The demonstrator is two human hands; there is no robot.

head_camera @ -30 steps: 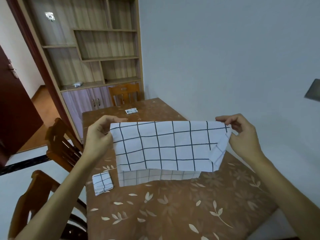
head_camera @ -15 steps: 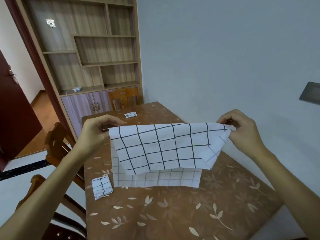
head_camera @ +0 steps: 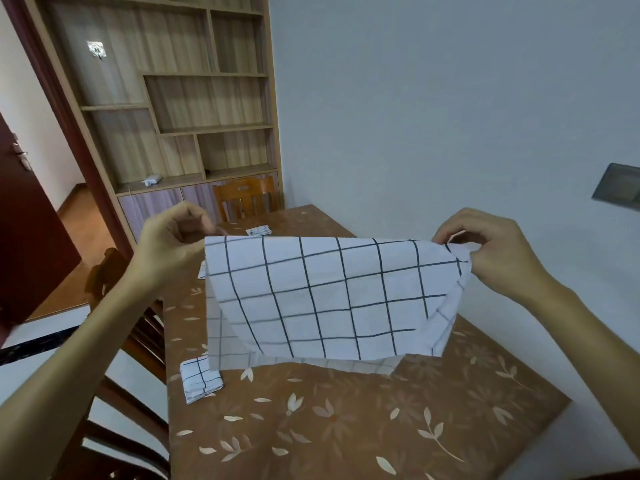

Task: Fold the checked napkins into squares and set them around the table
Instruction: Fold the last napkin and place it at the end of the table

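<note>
Both hands, left hand point(head_camera: 169, 244) and right hand point(head_camera: 491, 251), pinch the top corners of a checked napkin point(head_camera: 329, 299) stretched between them above the table point(head_camera: 346, 427); matching the doubled edges squarely looks key. 1 folded napkin point(head_camera: 201, 379) lies below the left hand.

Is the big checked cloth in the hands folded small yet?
No. The big napkin hangs doubled over once, still wide, its top corners pinched by both hands.

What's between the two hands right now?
In the head view, the checked napkin stretches between the left hand and right hand, each pinching a top corner.
</note>
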